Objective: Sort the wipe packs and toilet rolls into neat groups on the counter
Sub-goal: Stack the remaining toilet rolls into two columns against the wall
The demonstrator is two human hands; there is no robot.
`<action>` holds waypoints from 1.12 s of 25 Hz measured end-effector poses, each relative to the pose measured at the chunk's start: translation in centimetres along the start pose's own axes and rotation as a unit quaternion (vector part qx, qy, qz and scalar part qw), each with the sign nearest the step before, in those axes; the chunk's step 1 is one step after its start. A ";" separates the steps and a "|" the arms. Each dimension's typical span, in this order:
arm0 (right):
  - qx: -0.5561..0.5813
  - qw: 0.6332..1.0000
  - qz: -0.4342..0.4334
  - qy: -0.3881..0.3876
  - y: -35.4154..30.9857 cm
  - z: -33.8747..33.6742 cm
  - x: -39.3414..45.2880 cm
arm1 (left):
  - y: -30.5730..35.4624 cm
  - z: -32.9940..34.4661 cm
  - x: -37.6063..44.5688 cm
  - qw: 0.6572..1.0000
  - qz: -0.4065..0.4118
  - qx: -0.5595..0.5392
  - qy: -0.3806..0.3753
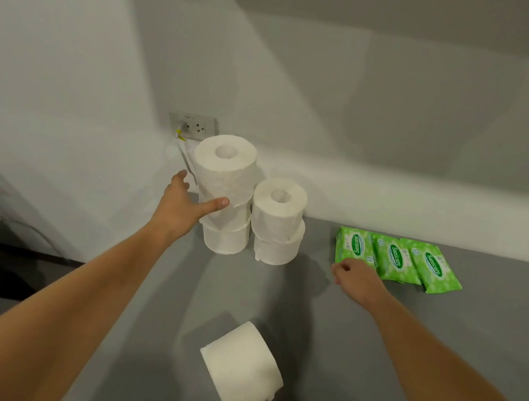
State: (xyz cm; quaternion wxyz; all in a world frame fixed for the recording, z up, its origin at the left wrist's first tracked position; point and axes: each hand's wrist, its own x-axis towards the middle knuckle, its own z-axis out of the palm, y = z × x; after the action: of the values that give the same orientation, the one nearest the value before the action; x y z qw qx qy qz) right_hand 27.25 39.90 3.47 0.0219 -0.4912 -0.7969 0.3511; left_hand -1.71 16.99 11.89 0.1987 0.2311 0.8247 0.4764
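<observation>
left stack: three toilet rolls piled upright at about 11 o'clock on the counter (373, 336), with the top roll (225, 168) leaning off-centre over the two under it.
left hand: the left hand (183, 205) is spread wide at the stack's 9 o'clock side; the thumb lies across the front of the top roll, the fingers reach round behind it, so it cups the roll rather than clenching.
right stack: two rolls (277, 219) piled just beside the first stack, at its 3 o'clock.
loose roll: one toilet roll (241, 368) lies on its side near 6 o'clock, well apart from both stacks, a torn tail hanging.
wipe packs: three green wipe packs (398, 260) overlap in a row at 2 o'clock.
right hand: the right hand (359, 279) rests knuckles-up at the near edge of the leftmost pack, fingers curled under; whether they pinch it i cannot tell.
wall: a socket (195, 126) sits behind the left stack.
</observation>
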 end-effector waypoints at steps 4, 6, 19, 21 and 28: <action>0.004 1.000 -0.014 -0.015 -0.9 0.7 -1.1 | -2.8 0.8 -3.8 0.995 -0.024 0.047 -0.087; 0.003 1.000 -0.020 -0.020 -1.1 1.2 -1.8 | -4.1 1.4 -5.8 0.983 -0.043 0.070 -0.162; 0.009 0.999 -0.013 -0.031 0.2 3.0 -5.0 | -8.7 7.5 -14.7 0.875 -0.063 0.187 -0.443; 0.021 0.999 -0.011 -0.036 0.5 2.9 -5.1 | -8.6 7.7 -14.8 0.882 -0.065 0.161 -0.438; 0.072 0.988 0.024 -0.131 0.0 2.1 -6.1 | -7.4 7.7 -13.3 0.953 -0.064 0.014 -0.295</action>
State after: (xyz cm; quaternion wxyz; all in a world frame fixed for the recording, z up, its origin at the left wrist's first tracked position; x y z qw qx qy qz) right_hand 29.64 33.89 3.82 -0.0563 -0.4570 -0.7534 0.4694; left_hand 11.88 11.53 3.26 0.4594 0.3110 0.7493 0.3616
